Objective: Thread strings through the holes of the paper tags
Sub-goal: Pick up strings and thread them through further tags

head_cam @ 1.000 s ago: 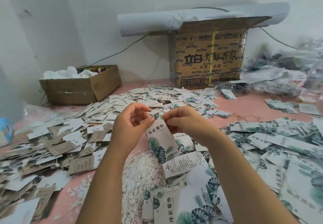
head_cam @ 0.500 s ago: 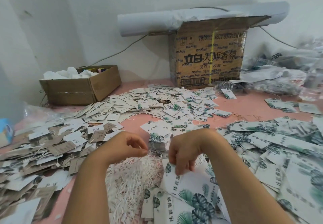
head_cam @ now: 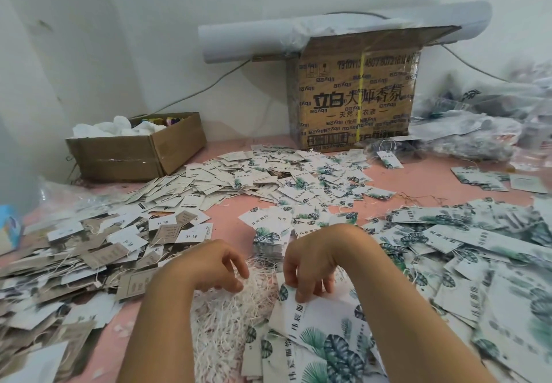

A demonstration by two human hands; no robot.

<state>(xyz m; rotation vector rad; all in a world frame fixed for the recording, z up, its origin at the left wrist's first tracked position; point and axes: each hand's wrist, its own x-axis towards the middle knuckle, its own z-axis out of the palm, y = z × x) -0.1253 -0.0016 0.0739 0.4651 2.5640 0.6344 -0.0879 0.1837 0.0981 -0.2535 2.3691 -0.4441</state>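
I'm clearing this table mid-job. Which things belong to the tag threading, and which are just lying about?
In use: heap of white strings; white paper tags printed with green leaves; left hand in the strings; right hand, fingers pinching a tag.
Lying about: low open brown cardboard box; tall printed cardboard carton; roll of white paper; crumpled clear plastic bags.

2 boxes: tall printed brown cardboard box [head_cam: 355, 98], low open brown cardboard box [head_cam: 131, 158] left of it. 1 white paper roll [head_cam: 254, 42] on top. Leaf-printed white paper tags [head_cam: 316, 179]: uncountable.
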